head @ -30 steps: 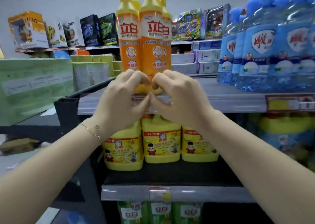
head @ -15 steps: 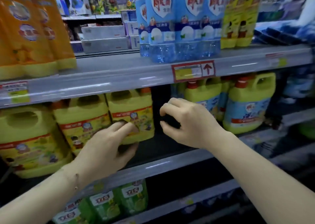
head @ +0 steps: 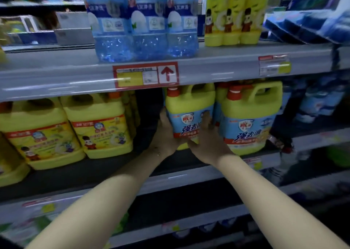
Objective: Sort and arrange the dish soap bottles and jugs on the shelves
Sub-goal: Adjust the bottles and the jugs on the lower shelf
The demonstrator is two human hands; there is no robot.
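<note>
- On the dark middle shelf [head: 85,173], seen from the head camera, a yellow plastic dish soap jug [head: 189,104] with a blue front label stands upright, its long axis vertical.
- Its red cap sits at the top left and its moulded handle at the top right. The label faces the camera.
- The left hand [head: 166,135] wraps the jug's lower left side.
- The right hand [head: 208,142] grips its lower right, fingers reaching up the label's edge, so both hands are clamped on the jug.
- A matching neighbour jug [head: 248,116] stands just beside it on the right.
- Further left, yellow-labelled jugs [head: 100,123] stand upright.
- On the grey upper shelf [head: 56,74], clear blue bottles [head: 145,25] and slim yellow bottles [head: 233,17] stand above a red-framed price tag [head: 145,75].
</note>
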